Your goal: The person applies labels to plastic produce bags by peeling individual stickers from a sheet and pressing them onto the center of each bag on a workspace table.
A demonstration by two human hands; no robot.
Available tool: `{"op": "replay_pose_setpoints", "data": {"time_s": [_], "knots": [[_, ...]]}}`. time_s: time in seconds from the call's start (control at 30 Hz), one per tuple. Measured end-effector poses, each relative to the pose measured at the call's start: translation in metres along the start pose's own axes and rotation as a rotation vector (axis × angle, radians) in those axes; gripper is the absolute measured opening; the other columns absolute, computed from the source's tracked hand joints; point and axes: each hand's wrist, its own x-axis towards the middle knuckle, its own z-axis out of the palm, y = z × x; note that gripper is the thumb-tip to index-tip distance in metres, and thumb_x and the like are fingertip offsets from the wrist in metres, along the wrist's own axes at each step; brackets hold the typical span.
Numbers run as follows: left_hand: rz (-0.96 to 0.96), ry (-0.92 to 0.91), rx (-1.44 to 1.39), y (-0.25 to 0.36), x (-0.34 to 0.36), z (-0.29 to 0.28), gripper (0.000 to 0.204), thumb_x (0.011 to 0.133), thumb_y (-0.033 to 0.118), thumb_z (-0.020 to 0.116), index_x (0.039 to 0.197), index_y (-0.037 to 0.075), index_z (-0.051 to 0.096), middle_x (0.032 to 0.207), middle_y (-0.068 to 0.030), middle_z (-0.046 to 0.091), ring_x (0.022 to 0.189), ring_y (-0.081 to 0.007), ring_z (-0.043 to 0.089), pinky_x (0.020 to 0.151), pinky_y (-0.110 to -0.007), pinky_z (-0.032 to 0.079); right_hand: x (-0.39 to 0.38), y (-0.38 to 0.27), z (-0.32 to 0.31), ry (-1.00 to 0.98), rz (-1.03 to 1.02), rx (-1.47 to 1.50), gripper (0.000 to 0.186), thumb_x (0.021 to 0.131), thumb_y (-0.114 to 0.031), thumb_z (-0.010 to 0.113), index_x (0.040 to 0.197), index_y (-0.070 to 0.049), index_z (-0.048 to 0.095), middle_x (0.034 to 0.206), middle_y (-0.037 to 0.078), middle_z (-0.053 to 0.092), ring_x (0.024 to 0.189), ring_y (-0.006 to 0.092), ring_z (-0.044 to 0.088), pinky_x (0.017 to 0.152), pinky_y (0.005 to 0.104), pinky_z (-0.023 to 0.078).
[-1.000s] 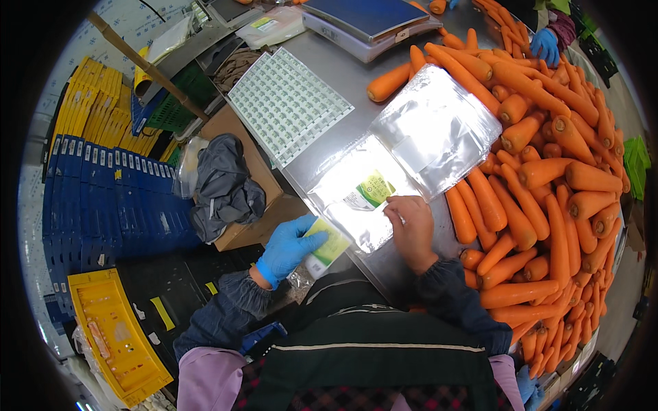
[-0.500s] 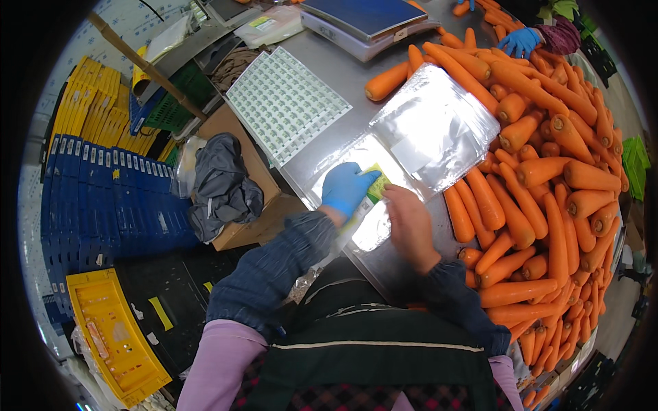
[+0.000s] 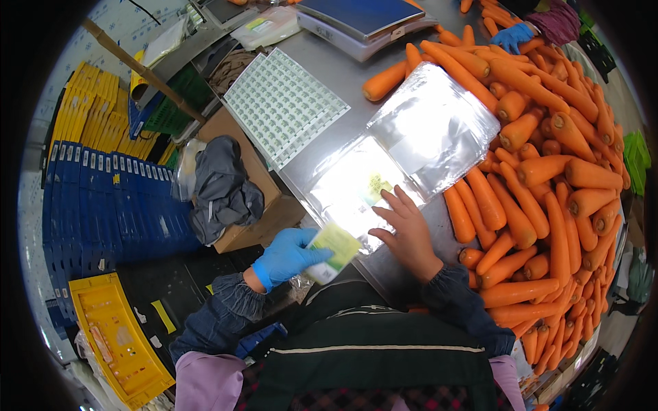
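My left hand (image 3: 291, 257), in a blue glove, grips a small stack of yellow-green printed cards (image 3: 337, 248) just off the metal table's near edge. My right hand (image 3: 406, 229) is bare, its fingers spread over a clear plastic bag (image 3: 340, 179) lying flat on the table. Close to those fingertips is one yellow-green card (image 3: 377, 185) on the shiny bag; whether it lies inside or on top I cannot tell. Beside it rests a stack of clear bags (image 3: 439, 127), bright with glare.
Carrots (image 3: 548, 198) are heaped along the right. A sheet of small green stickers (image 3: 284, 106) lies at the upper left of the table, below a scale (image 3: 363, 24). Blue and yellow crates (image 3: 103, 198) stand left. Another person's gloved hand (image 3: 513, 38) touches the far carrots.
My left hand has drawn back toward me and left with the cards, leaving one card on the bag. My right hand's fingers have spread over the bag.
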Motion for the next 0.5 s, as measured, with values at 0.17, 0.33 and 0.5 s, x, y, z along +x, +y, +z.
{"op": "replay_pose_setpoints", "data": {"time_s": [0.17, 0.33, 0.5], "knots": [[-0.026, 0.138, -0.278, -0.019, 0.003, 0.004, 0.025, 0.085, 0.010, 0.066, 0.105, -0.004, 0.063, 0.095, -0.0072, 0.067, 0.083, -0.0103, 0.063, 0.074, -0.023, 0.050, 0.007, 0.011, 0.006, 0.176, -0.048, -0.195, 0.013, 0.071, -0.007, 0.074, 0.082, -0.005, 0.068, 0.107, 0.009, 0.066, 0.108, 0.0330, 0.053, 0.086, 0.0411, 0.044], [0.048, 0.140, -0.232, -0.020, 0.013, 0.004, 0.025, 0.084, 0.010, 0.065, 0.104, -0.004, 0.065, 0.098, -0.0068, 0.067, 0.086, -0.0110, 0.062, 0.078, -0.025, 0.049, 0.007, 0.009, 0.001, 0.218, 0.108, -0.072, 0.006, 0.080, -0.008, 0.069, 0.083, -0.003, 0.066, 0.088, 0.006, 0.068, 0.084, 0.0201, 0.060, 0.073, 0.0318, 0.047], [0.242, 0.218, -0.119, -0.019, 0.044, 0.020, 0.018, 0.080, 0.013, 0.066, 0.091, -0.001, 0.069, 0.083, -0.0078, 0.068, 0.075, -0.0131, 0.062, 0.069, -0.026, 0.049, 0.015, 0.008, -0.038, 0.618, 0.462, 0.609, 0.009, 0.089, -0.010, 0.056, 0.088, -0.001, 0.059, 0.078, 0.006, 0.058, 0.072, 0.0102, 0.053, 0.064, 0.0254, 0.044]]}}
